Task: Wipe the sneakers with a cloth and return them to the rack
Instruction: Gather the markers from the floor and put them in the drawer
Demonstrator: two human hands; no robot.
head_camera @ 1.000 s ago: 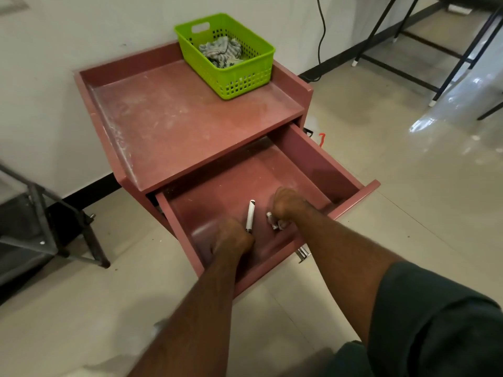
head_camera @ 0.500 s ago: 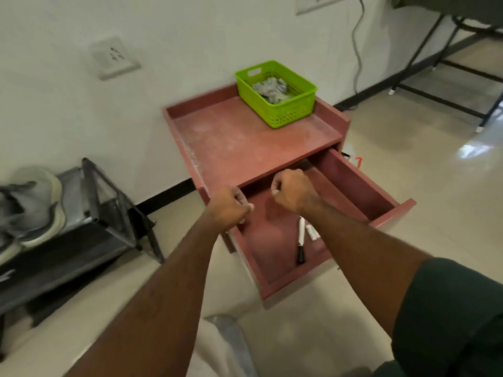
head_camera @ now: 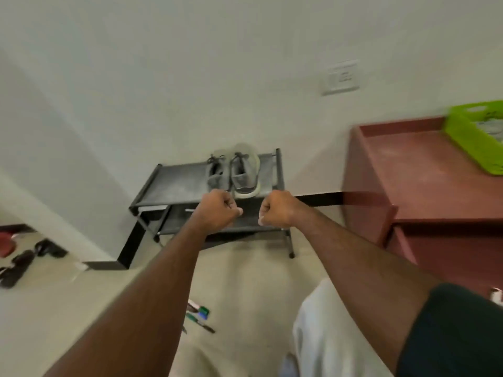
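Both arms are stretched forward with each grip curled into an empty fist: the left hand (head_camera: 217, 210) and the right hand (head_camera: 276, 209) hang side by side, a small gap between them, in front of the shoe rack (head_camera: 174, 183). Nothing is held in either fist.

Just beyond the knuckles, on the top shelf of that rack, the pair of grey sneakers (head_camera: 234, 172) stands side by side toward the rack's right end, heels facing the hands. The rack is set against the white wall (head_camera: 190, 77).

To the right of the rack stands a red desk (head_camera: 408, 164), with a green basket (head_camera: 473, 137) on its far right; something pale lies in the basket, too blurred to name. Above the gap between rack and desk, a wall socket (head_camera: 341, 77). On the floor short of the rack lie a few markers (head_camera: 200, 317); far left of the rack, dark sandals (head_camera: 24, 262).
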